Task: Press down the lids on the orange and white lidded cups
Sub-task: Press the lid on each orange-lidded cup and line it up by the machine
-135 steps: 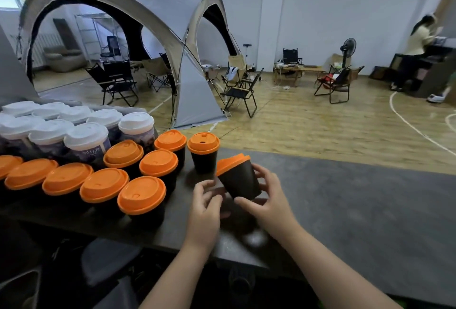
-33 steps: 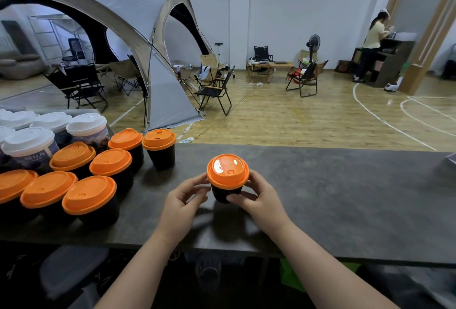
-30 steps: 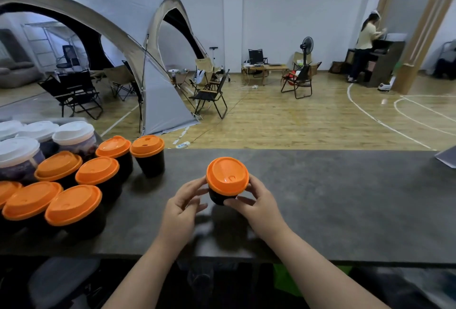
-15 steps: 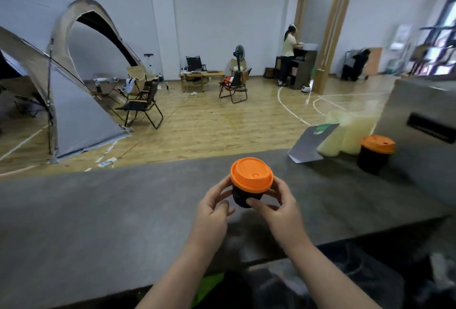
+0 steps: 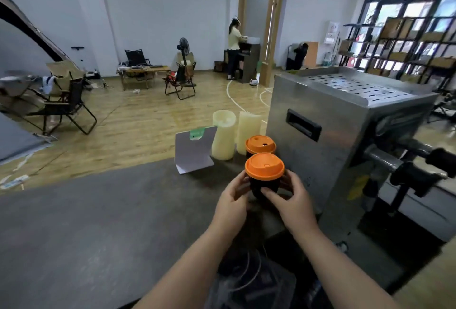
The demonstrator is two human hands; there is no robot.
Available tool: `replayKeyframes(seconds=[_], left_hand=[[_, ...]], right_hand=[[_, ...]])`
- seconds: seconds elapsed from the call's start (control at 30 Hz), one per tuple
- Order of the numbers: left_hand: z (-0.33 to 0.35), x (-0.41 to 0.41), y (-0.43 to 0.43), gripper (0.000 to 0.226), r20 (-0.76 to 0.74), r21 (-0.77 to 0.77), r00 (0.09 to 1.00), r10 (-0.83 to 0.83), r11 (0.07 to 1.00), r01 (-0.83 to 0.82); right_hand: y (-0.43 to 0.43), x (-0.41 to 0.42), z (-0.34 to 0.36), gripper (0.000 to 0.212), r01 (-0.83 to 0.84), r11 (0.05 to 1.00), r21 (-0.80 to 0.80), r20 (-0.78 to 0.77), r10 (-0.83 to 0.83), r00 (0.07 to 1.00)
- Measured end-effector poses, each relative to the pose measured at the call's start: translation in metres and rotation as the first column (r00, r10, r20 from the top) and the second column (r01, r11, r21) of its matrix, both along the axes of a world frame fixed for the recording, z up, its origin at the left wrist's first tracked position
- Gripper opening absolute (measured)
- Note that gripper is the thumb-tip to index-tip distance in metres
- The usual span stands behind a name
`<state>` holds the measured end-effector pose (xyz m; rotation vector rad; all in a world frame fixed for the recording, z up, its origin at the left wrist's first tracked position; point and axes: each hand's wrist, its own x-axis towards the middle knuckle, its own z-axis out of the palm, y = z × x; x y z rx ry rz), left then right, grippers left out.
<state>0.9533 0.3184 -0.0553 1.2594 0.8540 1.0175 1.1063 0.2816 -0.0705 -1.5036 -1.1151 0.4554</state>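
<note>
You hold 1 black cup (image 5: 263,187) in both hands. Your left hand (image 5: 232,201) is on its left side and your right hand (image 5: 294,200) on its right, fingers curled round the dark wall below the lid. Its orange lid (image 5: 264,170) is round, matte plastic with a raised rim and a small sip hole; nothing touches its top. Can't tell if the base is on the bench (image 5: 98,222) or just off it. It's toward the bench's far edge, right part, just beside the steel machine (image 5: 333,141).

A second cup (image 5: 260,145) stands upright right behind it, nearer the far edge, with the same black body and orange lid, partly hidden. That makes 2 orange-lidded cups in view.

Left of that, at the far edge:
- 2 pale yellow cylinders (image 5: 224,134), upright, side by side, smooth and waxy-looking.
- 1 grey folded card stand (image 5: 193,149) with a green tag at its top.

The machine is 1 boxy brushed-steel unit at the bench's right end, with a slotted top, a black recessed handle and black levers.

Beyond the bench are a wood floor (image 5: 138,123), folding chairs (image 5: 61,109), 1 pedestal fan (image 5: 183,46) and 1 person (image 5: 234,49) standing at a dark counter.
</note>
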Motion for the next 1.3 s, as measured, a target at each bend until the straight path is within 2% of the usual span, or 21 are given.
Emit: replayKeyframes(seconds=[0.1, 0.27, 0.4, 0.53, 0.7, 0.9, 1.13, 1.3], left_hand=[[-0.010, 0.027, 0.012, 0.057, -0.003, 0.005, 0.999, -0.040, 0.999, 0.040], [-0.019, 0.041, 0.026, 0.072, -0.051, 0.023, 0.998, -0.042, 0.999, 0.043], [-0.021, 0.041, 0.025, 0.076, -0.095, 0.070, 0.995, -0.036, 0.997, 0.042], [-0.020, 0.042, 0.021, 0.075, -0.172, 0.135, 0.985, -0.022, 0.990, 0.045], [-0.018, 0.041, 0.019, 0.072, -0.221, 0.144, 0.975, -0.024, 0.988, 0.057], [-0.017, 0.040, 0.017, 0.070, -0.281, 0.164, 0.959, -0.033, 0.983, 0.082], [-0.015, 0.042, 0.013, 0.064, -0.265, 0.168, 0.964, -0.006, 0.984, 0.052], [-0.011, 0.039, 0.011, 0.054, -0.216, 0.120, 0.976, 0.020, 0.993, 0.006]], right_hand=[[0.009, 0.027, -0.005, 0.061, 0.015, 1.000, -0.025, 0.024, -0.014, 1.000], [0.021, 0.040, -0.014, 0.064, 0.050, 0.999, -0.006, 0.055, -0.050, 0.997], [0.023, 0.037, -0.020, 0.064, 0.088, 0.996, -0.001, 0.101, -0.087, 0.991], [0.024, 0.036, -0.021, 0.061, 0.105, 0.994, -0.012, 0.134, -0.103, 0.986], [0.023, 0.036, -0.024, 0.079, 0.146, 0.989, -0.011, 0.161, -0.142, 0.977], [0.018, 0.035, -0.020, 0.074, 0.180, 0.984, 0.006, 0.149, -0.179, 0.973], [0.015, 0.036, -0.020, 0.078, 0.170, 0.985, 0.002, 0.158, -0.168, 0.973], [0.011, 0.040, -0.018, 0.096, 0.175, 0.981, -0.084, 0.132, -0.163, 0.978]])
